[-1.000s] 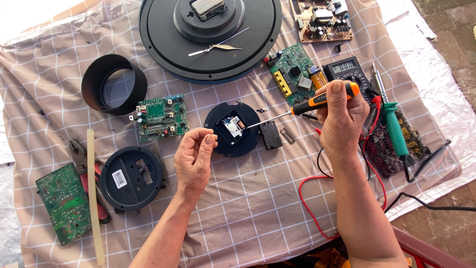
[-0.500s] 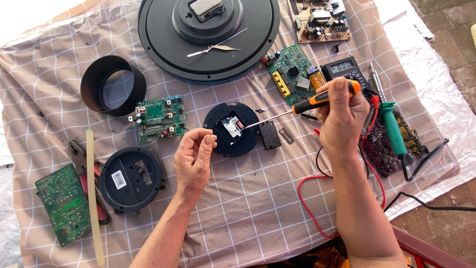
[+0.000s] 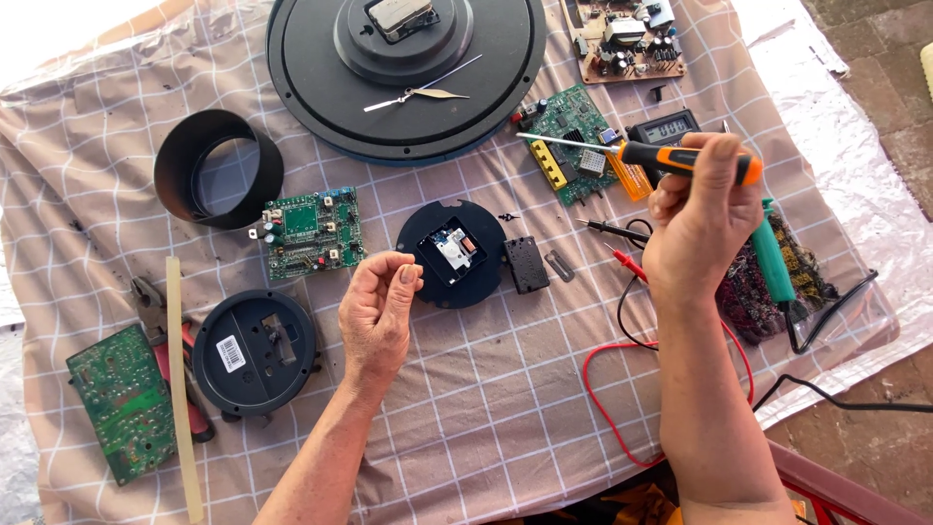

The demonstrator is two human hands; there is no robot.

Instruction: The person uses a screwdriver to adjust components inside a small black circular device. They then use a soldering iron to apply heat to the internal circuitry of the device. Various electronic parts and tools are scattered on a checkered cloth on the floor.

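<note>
My right hand (image 3: pixel 702 226) is closed around an orange-and-black screwdriver (image 3: pixel 641 154), held level above the cloth with its tip over a green circuit board (image 3: pixel 575 146); my fingers cover most of the handle. My left hand (image 3: pixel 377 313) is pinched shut, thumb to fingertips, just beside the round black part (image 3: pixel 453 253) on the checked cloth (image 3: pixel 505 389), and I cannot tell whether it holds anything. The big black disc (image 3: pixel 408 68) and brown board (image 3: pixel 622 39) are cut off at the top edge.
</note>
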